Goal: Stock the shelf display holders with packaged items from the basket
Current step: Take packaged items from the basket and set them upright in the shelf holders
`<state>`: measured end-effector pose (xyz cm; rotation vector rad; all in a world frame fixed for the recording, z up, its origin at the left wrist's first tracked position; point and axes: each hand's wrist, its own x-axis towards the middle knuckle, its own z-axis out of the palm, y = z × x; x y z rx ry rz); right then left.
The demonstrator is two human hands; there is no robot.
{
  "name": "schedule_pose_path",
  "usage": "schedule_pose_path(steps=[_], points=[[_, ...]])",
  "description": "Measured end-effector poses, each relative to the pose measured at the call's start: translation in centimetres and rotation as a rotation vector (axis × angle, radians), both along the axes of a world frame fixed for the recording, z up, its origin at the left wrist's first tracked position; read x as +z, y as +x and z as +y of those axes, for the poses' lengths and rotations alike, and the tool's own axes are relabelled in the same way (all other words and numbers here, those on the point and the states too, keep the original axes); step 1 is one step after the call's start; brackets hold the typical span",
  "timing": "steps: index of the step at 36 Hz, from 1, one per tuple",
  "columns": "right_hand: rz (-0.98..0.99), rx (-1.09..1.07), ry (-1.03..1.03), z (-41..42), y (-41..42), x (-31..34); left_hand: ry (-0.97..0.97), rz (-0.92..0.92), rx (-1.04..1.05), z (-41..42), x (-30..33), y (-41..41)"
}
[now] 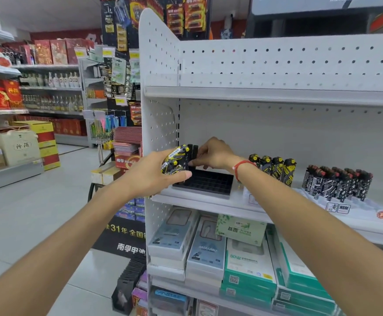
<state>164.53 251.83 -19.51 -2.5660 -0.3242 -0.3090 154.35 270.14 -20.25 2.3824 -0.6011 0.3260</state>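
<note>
Presently, in the head view, your left hand (156, 173) gripped a bundle of yellow-and-black packaged items (174, 161), fingers curled beneath and thumb laid along the lower edge, at the left end of the white shelf (208, 202). Your right hand (213, 155) (red cord at the wrist) pinched a dark upright item (194, 153) with its fingertips, directly above the black gridded display holder (206, 182). That holder sat on the shelf just right of the perforated end panel (158, 124), most of its cells unfilled. Further right, a row of yellow-capped items (273, 167) stood upright, and beyond them a row of red-capped items (337, 182) in a white holder. Boxed goods (208, 249) occupied the shelf below.
</note>
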Motion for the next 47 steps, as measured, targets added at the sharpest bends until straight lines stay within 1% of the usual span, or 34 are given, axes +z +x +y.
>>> schedule_pose_path(steps=[3,4,6,8,9,11,13,14,16,17,19,22,25,27,34,37,42,45,47], points=[[0.029,-0.002,-0.090,-0.2,0.0,-0.2,-0.064,0.027,-0.003,-0.1,0.1,-0.2],[0.028,-0.005,-0.078,-0.2,-0.1,-0.5,-0.083,0.034,-0.003,-0.2,0.1,-0.2],[-0.007,-0.016,0.010,-0.1,-0.4,-0.8,-0.126,0.036,-0.008,-0.2,-0.1,-0.1],[-0.069,-0.033,0.058,-0.1,-1.4,-0.7,-0.224,0.016,-0.016,-0.3,-0.3,-0.2],[-0.111,-0.048,0.062,-0.2,-2.0,-0.5,-0.317,0.012,-0.021,-0.4,-0.3,-0.5],[-0.219,-0.067,0.117,-0.4,-4.0,0.0,-0.600,0.085,-0.016,-0.8,-0.5,-1.4],[-0.256,-0.027,0.277,-0.4,-6.9,0.3,-0.930,0.221,-0.025,-1.5,-1.1,-2.5],[-0.224,0.014,0.370,-0.3,-8.6,0.4,-1.092,0.287,-0.041,-2.0,-1.5,-3.0],[-0.087,0.099,0.535,0.1,-11.9,0.3,-1.370,0.382,-0.077,-2.9,-2.4,-4.1],[-0.017,0.138,0.585,0.3,-13.4,0.0,-1.475,0.419,-0.095,-3.4,-2.9,-4.7],[0.053,0.209,0.581,0.7,-16.2,-0.8,-1.614,0.462,-0.138,-4.1,-3.8,-5.6],[0.017,0.283,0.476,1.2,-19.5,-2.4,-1.648,0.485,-0.210,-5.2,-5.3,-7.1],[-0.104,0.295,0.283,1.3,-21.1,-4.1,-1.639,0.585,-0.165,-5.8,-6.3,-7.6],[-0.181,0.254,0.153,1.3,-21.6,-4.8,-1.592,0.636,-0.125,-6.3,-6.5,-7.8],[-0.323,0.077,-0.065,0.5,-22.2,-5.8,-1.438,0.641,-0.104,-8.0,-7.3,-8.2],[-0.352,0.033,-0.047,-0.2,-22.4,-6.1,-1.441,0.693,-0.139,-9.2,-7.0,-8.6],[-0.321,-0.022,-0.042,-2.0,-22.4,-6.1,-1.599,0.792,-0.295,-10.6,-6.6,-8.8],[-0.291,-0.071,0.059,-3.0,-22.5,-6.0,-1.622,0.816,-0.360,-11.1,-6.3,-9.0],[-0.260,-0.077,0.155,-3.7,-22.4,-5.8,-1.588,0.811,-0.333,-11.7,-6.4,-9.0]])
